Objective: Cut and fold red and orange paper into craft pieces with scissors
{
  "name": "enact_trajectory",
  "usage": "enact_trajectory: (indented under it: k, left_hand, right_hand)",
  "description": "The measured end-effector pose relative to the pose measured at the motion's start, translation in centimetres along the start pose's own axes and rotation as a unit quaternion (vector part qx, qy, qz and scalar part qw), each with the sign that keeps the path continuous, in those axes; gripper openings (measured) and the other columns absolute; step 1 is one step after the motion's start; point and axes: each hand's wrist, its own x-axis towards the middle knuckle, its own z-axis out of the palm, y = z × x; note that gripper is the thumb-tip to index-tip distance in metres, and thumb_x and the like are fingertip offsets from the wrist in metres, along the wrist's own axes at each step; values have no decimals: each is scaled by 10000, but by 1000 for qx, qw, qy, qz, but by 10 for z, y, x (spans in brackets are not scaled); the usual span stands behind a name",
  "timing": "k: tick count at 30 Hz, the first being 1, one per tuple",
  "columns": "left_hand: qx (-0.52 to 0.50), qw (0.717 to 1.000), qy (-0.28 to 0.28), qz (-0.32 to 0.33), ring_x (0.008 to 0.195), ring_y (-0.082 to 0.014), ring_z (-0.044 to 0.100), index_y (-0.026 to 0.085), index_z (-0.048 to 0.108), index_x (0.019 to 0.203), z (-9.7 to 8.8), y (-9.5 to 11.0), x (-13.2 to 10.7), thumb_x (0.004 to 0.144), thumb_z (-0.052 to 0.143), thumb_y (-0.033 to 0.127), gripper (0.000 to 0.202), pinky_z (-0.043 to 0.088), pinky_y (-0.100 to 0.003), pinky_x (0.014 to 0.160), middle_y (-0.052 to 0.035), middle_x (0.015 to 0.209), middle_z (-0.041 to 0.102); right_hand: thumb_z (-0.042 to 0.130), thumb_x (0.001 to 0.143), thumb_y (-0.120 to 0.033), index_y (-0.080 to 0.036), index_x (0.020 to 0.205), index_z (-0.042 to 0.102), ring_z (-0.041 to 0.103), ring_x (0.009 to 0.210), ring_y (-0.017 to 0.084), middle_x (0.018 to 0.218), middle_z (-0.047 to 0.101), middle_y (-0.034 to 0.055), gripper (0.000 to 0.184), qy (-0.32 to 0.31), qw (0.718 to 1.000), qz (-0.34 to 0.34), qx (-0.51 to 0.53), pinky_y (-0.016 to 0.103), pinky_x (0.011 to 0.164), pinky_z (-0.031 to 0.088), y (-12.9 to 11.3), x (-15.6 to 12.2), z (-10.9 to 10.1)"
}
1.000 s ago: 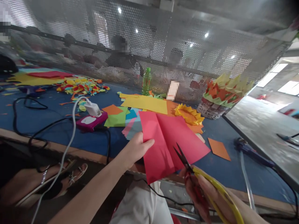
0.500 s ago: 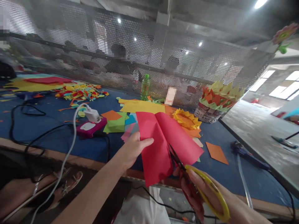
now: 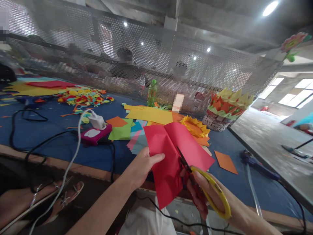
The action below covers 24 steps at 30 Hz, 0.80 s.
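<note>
a blue tabletop (image 3: 97, 159) runs beside a perforated metal screen (image 3: 151, 49) in a concrete-floored hall, bearing a heap of paper scraps (image 3: 85, 97), a green bottle (image 3: 152, 94), a basket (image 3: 226, 111) with pointed paper trim and, at right, a glue gun (image 3: 260, 165). at the near edge, the left grip (image 3: 143, 164) is pinched closed on a creased red sheet (image 3: 167, 171), thumb on top, the sheet held up over the edge. the right grip (image 3: 210, 189) is curled through yellow-handled scissors (image 3: 195, 170), dark blades by the crease; whether they touch paper is hard to tell.
</note>
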Motion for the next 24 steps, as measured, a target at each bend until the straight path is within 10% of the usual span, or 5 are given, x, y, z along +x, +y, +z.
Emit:
enact_trajectory:
  k: [10,24]
  left_hand:
    - [1,1000,-2,7,855,-262,724,140,683,933,5,3,-7,804,716,245,170,546,-359,819,-97,949,767]
    - [13,1000,2,-4,793,-260,729,132,679,869,12,8,-12,788,712,238,137,552,-337,754,-102,877,768]
  right_hand:
    - [413,976,-576,-203,816,478,406,403,62,503,472,-78,411,52,998,-31,-25,177,407,319,27,-1,1]
    - [448,909,-669,-206,876,499,333,399,57,518,428,-83,467,64,996,-23,-50,178,398,351,3,-9,5]
